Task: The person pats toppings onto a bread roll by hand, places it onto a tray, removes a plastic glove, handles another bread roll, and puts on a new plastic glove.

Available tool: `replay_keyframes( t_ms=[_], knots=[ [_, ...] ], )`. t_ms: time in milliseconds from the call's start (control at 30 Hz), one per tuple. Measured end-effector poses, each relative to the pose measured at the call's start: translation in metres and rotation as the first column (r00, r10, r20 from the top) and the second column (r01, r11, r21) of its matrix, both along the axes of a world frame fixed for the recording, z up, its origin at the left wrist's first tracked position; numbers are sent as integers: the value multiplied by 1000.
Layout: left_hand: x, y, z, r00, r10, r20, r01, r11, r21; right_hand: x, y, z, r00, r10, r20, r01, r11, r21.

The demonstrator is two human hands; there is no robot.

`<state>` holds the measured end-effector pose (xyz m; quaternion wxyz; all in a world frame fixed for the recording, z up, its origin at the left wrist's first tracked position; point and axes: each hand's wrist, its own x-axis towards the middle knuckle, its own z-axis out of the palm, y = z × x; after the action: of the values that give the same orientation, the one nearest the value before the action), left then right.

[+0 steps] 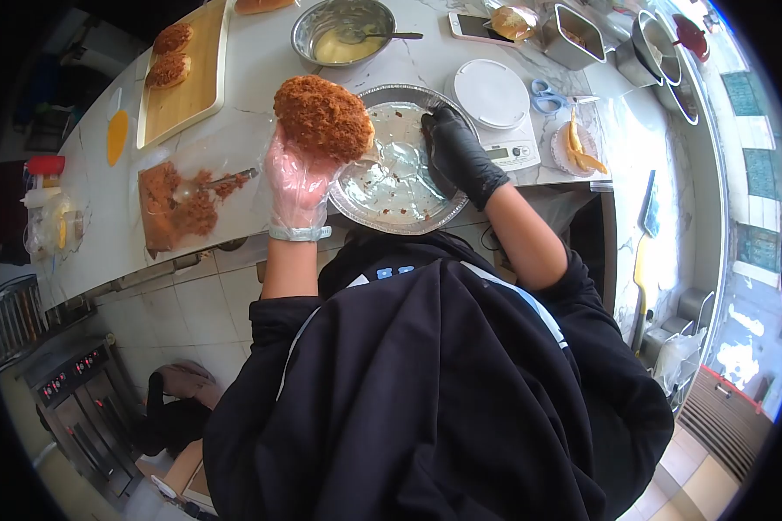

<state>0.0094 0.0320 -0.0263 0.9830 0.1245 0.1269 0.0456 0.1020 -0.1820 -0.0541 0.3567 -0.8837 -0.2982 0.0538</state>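
My left hand (297,178), in a clear plastic glove, holds up a bun (323,117) coated in brown meat floss, over the left edge of a round foil pan (356,211). My right hand (456,148), in a black glove, grips the pan at its right side; its fingertips are partly hidden inside the rim. Brown crumbs lie scattered on the pan's shiny bottom. Left of my hands, a plastic bag of meat floss (169,204) is spread on the counter, with a metal utensil (226,180) on it.
Two coated buns (169,71) sit on a wooden tray (202,102). Behind the pan stands a metal bowl (300,39) of pale cream with a spoon (391,36). To the right are a kitchen scale (521,154), scissors (547,97), a phone (469,27) and metal containers (573,36).
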Motion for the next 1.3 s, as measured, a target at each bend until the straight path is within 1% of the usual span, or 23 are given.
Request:
replay_keyframes(
  t_ms=[67,133,167,200,233,267,300,367,400,433,500,567,600,667,767,833,900,933,1000,1033,1100,1200,1300],
  knots=[
    [-1,2,-5,1000,0,-20,0,1000,-32,-10,4,4,981,186,56,-158,931,-330],
    [-7,5,-8,999,-6,-50,5,999,-37,-30,8,-11,908,414,64,-392,893,-223],
    [-8,6,-9,998,-17,-60,15,1000,-23,-38,5,-4,833,440,-336,-447,892,62],
    [-9,7,-9,997,-29,-73,28,1000,-12,-38,5,-8,820,478,-315,-486,872,56],
    [-9,7,-9,996,-34,-81,34,999,-5,-31,8,-8,861,424,-281,-422,904,73],
    [-7,8,-9,995,-39,-87,39,999,2,-16,13,-7,932,359,-57,-363,927,-90],
    [-4,8,-9,995,-43,-93,44,999,10,-1,18,-6,934,307,182,-263,937,-231],
    [0,8,-9,995,-59,-86,59,998,2,2,30,-8,988,139,-65,-120,964,238],
    [2,9,-10,995,-61,-82,61,998,-2,-4,34,-8,937,313,-155,-254,915,315],
    [4,11,-12,995,-69,-66,69,998,-1,-10,40,-9,844,485,-230,-372,837,401],
    [3,14,-15,996,-84,-43,84,996,1,-44,41,1,571,510,-644,-245,854,459],
    [2,9,-7,993,-62,-102,69,995,65,-57,34,3,515,558,-651,-550,797,248],
    [2,10,-10,993,-66,-93,72,996,58,-61,26,6,528,676,-513,-689,695,206],
    [5,9,-13,994,-82,-65,85,995,42,-60,3,13,444,870,-216,-886,462,40],
    [5,4,-5,987,-71,-145,80,995,56,-33,-18,16,686,728,-17,-727,684,-64],
    [5,2,1,983,-75,-170,90,992,84,-21,-31,47,826,538,-168,-563,801,-205],
    [5,0,1,978,-87,-187,105,991,85,-20,-55,-1,774,319,-547,-356,934,41],
    [6,0,0,978,-91,-189,106,992,72,-33,-54,5,830,344,-440,-398,917,-33],
    [5,0,-3,976,-88,-201,105,992,73,-55,-46,23,805,305,-509,-367,930,-23],
    [4,1,-4,974,-86,-210,106,990,90,-63,-31,32,815,379,-438,-507,833,-221],
    [3,1,-1,970,-81,-229,110,987,119,-77,-30,-11,807,519,-284,-498,855,147],
    [3,-3,4,968,-83,-238,118,984,136,-74,-14,-10,716,592,-369,-563,803,197],
    [6,1,-2,972,-100,-211,129,984,126,-64,-12,16,714,623,-319,-611,777,150]
  ],
)
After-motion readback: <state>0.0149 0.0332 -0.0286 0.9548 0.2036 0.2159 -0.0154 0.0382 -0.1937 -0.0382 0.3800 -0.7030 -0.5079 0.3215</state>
